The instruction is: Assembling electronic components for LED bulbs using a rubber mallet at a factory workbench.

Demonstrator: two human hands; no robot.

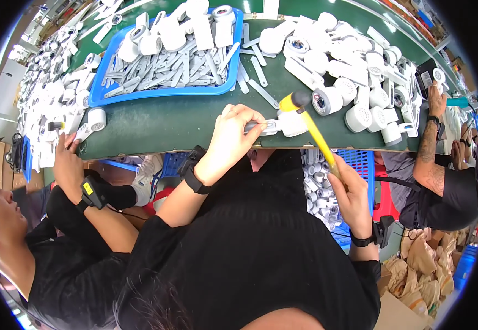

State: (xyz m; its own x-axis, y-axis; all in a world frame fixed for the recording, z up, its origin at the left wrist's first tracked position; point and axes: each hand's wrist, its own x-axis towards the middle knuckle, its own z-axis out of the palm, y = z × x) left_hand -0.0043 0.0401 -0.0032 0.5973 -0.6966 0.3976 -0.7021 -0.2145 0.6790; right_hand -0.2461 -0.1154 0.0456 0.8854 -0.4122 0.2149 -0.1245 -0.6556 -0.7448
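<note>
My left hand [233, 137] is closed on the handle end of a white plastic housing [293, 125] with a round head, at the table's near edge. A grey strip [254, 126] lies along that handle, under my fingers. In my right hand [352, 192] is a mallet [320, 135], gripped low on its yellow handle. The mallet's yellow and black head [294, 101] is just over the housing's round end; whether the two touch, I cannot tell.
A blue tray [162, 97] of grey strips and white housings stands beyond my left hand. White housings [354, 71] pile up at the right. Below the table edge, a blue basket [364, 162] holds more parts. Co-workers' hands [68, 165] work at both sides.
</note>
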